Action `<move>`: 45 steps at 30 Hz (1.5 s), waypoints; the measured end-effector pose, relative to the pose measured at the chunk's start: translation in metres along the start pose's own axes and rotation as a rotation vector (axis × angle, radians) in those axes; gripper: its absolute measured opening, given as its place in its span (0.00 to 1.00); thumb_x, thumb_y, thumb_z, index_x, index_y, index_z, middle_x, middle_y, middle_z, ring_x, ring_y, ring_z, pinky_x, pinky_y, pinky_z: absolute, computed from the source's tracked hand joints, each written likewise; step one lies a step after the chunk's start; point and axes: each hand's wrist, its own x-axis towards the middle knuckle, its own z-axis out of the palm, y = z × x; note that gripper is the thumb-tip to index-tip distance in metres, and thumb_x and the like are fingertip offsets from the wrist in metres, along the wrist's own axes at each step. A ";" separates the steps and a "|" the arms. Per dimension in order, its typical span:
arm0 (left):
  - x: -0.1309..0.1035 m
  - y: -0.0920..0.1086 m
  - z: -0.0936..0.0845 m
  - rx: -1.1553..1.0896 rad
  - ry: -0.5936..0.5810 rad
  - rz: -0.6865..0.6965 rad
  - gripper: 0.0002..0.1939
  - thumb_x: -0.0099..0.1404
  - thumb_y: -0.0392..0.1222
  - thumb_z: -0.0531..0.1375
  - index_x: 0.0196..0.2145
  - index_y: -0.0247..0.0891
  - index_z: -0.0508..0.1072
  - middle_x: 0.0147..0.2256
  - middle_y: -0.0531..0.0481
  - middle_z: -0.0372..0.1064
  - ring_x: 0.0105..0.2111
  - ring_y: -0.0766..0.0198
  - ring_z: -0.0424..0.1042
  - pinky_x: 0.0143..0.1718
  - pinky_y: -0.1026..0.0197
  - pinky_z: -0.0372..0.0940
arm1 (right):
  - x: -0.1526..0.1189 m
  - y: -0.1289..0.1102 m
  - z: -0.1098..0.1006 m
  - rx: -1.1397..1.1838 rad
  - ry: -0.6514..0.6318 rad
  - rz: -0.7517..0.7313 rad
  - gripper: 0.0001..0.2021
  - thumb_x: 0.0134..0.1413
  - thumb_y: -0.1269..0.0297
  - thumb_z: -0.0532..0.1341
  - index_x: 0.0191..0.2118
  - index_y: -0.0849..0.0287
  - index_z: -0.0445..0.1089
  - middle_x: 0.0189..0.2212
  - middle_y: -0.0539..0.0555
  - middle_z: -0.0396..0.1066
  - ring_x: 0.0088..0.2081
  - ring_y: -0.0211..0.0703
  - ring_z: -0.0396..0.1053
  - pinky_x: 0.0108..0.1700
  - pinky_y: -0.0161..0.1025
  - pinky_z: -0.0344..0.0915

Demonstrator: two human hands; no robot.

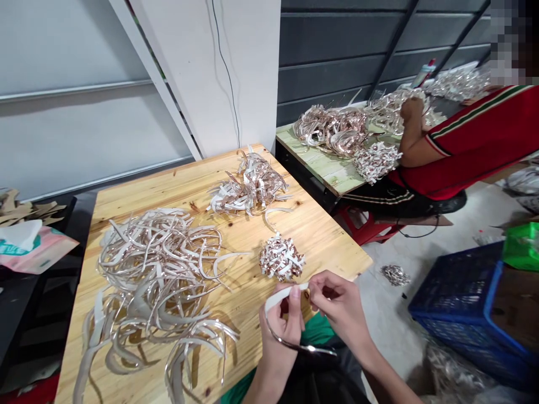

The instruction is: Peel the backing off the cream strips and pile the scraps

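In the head view, the left hand (289,330) pinches a curved strip (277,297) under its thumb; the right hand (342,300) pinches its end. It looks light, springy and slick, best held across its flat white face. Lettering on the packet (50,253), far left of both hands, is illegible.

No text legible; markings on tissue pack (47,253) unclear

From my end I couldn't see tip of strip (274,298); R hand (343,306) hid it. Blue crate (457,325) ran off R edge, pink pkt (44,252) off L. Co-worker (492,137) had head pixelated.
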 end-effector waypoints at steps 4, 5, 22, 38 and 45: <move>0.001 0.007 0.002 -0.228 0.021 -0.241 0.31 0.71 0.70 0.59 0.30 0.38 0.71 0.15 0.60 0.56 0.13 0.69 0.57 0.16 0.66 0.52 | -0.002 -0.003 0.000 0.072 -0.061 -0.016 0.16 0.60 0.52 0.70 0.29 0.58 0.72 0.16 0.46 0.66 0.16 0.35 0.59 0.19 0.32 0.56; 0.001 0.010 0.000 -0.211 -0.008 -0.250 0.31 0.71 0.71 0.59 0.28 0.38 0.70 0.16 0.59 0.57 0.14 0.69 0.58 0.16 0.66 0.52 | -0.004 -0.004 -0.001 0.095 -0.088 -0.022 0.18 0.61 0.49 0.69 0.30 0.57 0.71 0.14 0.46 0.66 0.14 0.35 0.58 0.18 0.32 0.54; -0.013 0.027 -0.037 0.211 -0.312 0.371 0.16 0.83 0.46 0.48 0.36 0.43 0.65 0.29 0.53 0.67 0.29 0.62 0.70 0.31 0.61 0.60 | -0.029 -0.027 0.000 0.020 -0.304 -0.184 0.08 0.58 0.68 0.65 0.28 0.57 0.70 0.17 0.45 0.65 0.19 0.34 0.58 0.23 0.32 0.56; -0.024 0.006 -0.011 -0.218 -0.147 0.256 0.19 0.84 0.45 0.45 0.37 0.41 0.69 0.32 0.49 0.69 0.34 0.59 0.71 0.40 0.58 0.67 | -0.022 -0.022 0.009 0.620 -0.244 0.131 0.15 0.52 0.51 0.74 0.27 0.56 0.74 0.11 0.41 0.56 0.14 0.32 0.45 0.19 0.31 0.51; -0.031 0.002 -0.013 -0.419 -0.089 0.169 0.21 0.85 0.46 0.43 0.38 0.42 0.70 0.37 0.46 0.72 0.39 0.56 0.73 0.43 0.55 0.70 | -0.016 -0.021 0.016 0.709 -0.150 0.002 0.15 0.62 0.51 0.64 0.28 0.51 0.66 0.12 0.38 0.46 0.13 0.36 0.42 0.20 0.36 0.61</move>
